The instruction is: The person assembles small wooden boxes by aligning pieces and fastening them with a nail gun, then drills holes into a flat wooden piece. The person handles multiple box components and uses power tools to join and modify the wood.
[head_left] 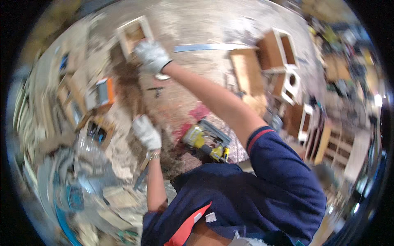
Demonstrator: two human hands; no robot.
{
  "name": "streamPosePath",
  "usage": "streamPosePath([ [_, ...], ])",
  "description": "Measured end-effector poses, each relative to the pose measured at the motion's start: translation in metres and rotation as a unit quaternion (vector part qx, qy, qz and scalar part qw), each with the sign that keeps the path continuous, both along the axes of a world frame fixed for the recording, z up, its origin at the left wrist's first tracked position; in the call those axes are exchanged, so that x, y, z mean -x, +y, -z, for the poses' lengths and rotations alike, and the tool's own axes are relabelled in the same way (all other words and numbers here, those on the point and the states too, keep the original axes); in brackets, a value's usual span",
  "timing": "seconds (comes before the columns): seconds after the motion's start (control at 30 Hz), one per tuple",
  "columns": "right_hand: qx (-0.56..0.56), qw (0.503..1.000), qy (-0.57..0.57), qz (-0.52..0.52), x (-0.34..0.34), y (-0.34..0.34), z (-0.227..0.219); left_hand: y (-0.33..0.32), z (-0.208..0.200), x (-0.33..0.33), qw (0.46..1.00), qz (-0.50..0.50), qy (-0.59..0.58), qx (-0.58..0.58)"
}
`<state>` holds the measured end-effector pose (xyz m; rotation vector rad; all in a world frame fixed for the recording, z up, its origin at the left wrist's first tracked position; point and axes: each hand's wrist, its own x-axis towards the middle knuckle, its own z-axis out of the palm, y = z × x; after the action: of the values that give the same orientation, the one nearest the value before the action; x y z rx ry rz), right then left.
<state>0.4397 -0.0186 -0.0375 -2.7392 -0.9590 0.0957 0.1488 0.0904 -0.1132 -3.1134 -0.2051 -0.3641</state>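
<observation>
At the upper left, a small open wooden box with pale edges is tilted above the work surface. My right hand, in a white glove, grips its near side; the fingertips are partly hidden at the box. Lower down, my left hand, also gloved, hovers over the brown, dusty part of the surface. Its fingers look loosely stretched and nothing shows in them, though motion blurs them. A yellow-green power tool lies right of my left hand. An orange and grey box stands to its upper left.
A long metal strip lies across the far side. Wooden boxes and a loose board stand at the right. Offcuts pile along the left. A dark T-shaped tool lies mid-surface. Clear plastic sits lower left.
</observation>
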Motion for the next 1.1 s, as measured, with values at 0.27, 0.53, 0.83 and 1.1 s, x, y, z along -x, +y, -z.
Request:
streamPosePath([
  [0.27,-0.167,0.894,-0.077,0.408,0.088,-0.282,-0.007,0.008,-0.039,0.058,0.904,-0.089,0.002,0.417],
  [0.53,0.153,0.857,-0.058,0.488,0.090,-0.475,-0.040,-0.002,-0.049,0.099,0.894,-0.144,0.114,0.410],
  [0.83,-0.320,0.868,0.092,0.367,0.260,-0.329,-0.109,-0.100,0.004,0.159,0.424,-0.228,0.199,0.854],
  [1.1,-0.369,0.883,0.167,0.238,0.385,-0.260,-0.130,-0.146,0.029,0.118,0.256,-0.102,0.204,0.940],
])
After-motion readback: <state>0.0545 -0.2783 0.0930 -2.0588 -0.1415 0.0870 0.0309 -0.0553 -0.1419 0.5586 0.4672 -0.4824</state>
